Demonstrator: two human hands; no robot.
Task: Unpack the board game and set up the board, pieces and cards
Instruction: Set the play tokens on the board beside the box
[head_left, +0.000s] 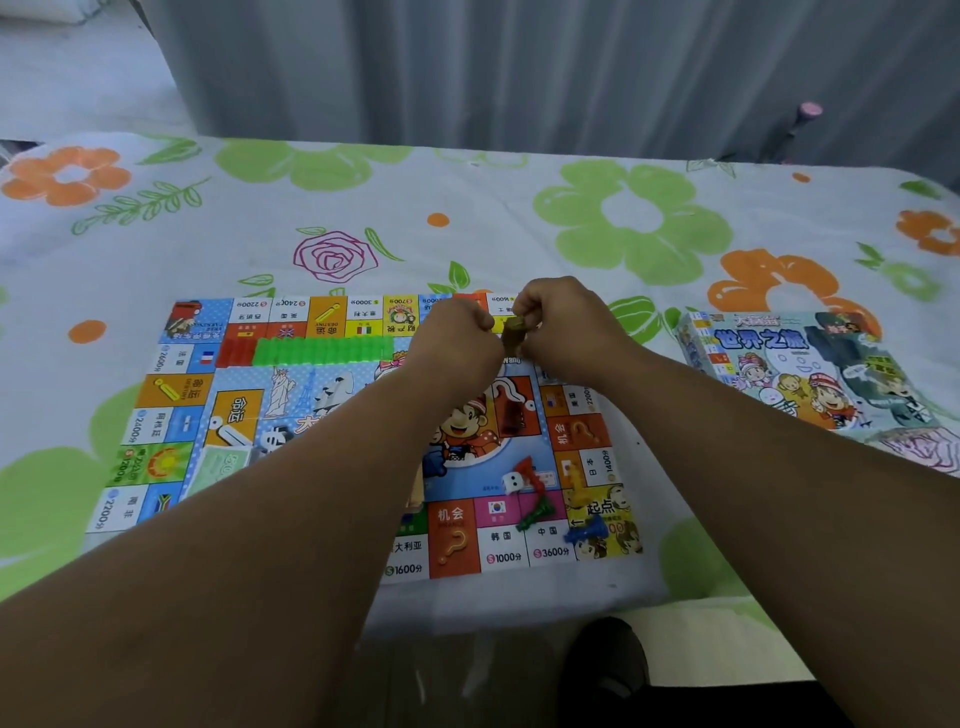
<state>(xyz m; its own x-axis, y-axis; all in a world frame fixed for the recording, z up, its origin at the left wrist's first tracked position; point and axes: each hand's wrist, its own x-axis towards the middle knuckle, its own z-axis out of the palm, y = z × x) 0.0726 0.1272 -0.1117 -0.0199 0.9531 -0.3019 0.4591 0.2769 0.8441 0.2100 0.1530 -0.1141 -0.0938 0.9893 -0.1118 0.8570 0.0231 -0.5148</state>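
Holding a small brown piece (514, 332) between them, both hands are over the far edge of the board (171, 415). The right hand (561, 322) has its fingers curled and pinches the piece from above. The left hand (457, 332) is also curled and pinches it from the side. What kind of piece it is, I cannot tell; perhaps it is a stack being pulled apart.

I judge the task to be past its middle. The board lies unfolded and flat on the cloth (623, 218). The box (789, 374) stands apart at the right, off the board. A row of green houses (322, 351) is lined up along the far side, with red houses (236, 353) touching its left end. Near the close right corner lie a die (511, 482), a red pawn (530, 470), a green pawn (540, 512) and a blue pawn (587, 532). They lie loose and tipped, not standing on the start square. A green note (218, 465) lies on the left part of the board.

What seems left: to place the brown piece, to stand the pawns up, and to put out the cards, which I do not see in clear stacks.
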